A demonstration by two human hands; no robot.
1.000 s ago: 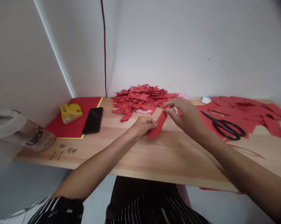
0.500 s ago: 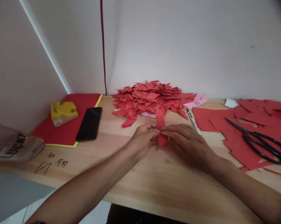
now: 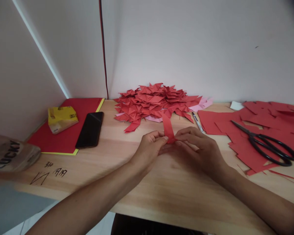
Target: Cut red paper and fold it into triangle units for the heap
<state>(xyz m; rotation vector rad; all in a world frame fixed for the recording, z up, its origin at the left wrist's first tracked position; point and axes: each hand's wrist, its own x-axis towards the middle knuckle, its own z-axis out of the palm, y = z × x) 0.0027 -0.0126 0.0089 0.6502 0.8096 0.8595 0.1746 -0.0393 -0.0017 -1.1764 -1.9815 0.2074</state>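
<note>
Just before the pile [image 3: 149, 99] on the counter [image 3: 137, 195], the left hand [image 3: 150, 148] pinches the strip [image 3: 168, 126] and the right hand [image 3: 201, 147] grips its near end, seemingly to steady it, with scissors [image 3: 252, 134] to the pile's right, likely kept within reach.

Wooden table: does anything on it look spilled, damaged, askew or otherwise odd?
Mainly the black handwriting, which sits directly on the bare table at the near left. The loose red sheets on the right also lie askew, overlapping untidily beneath the scissors. No spill shows.
</note>
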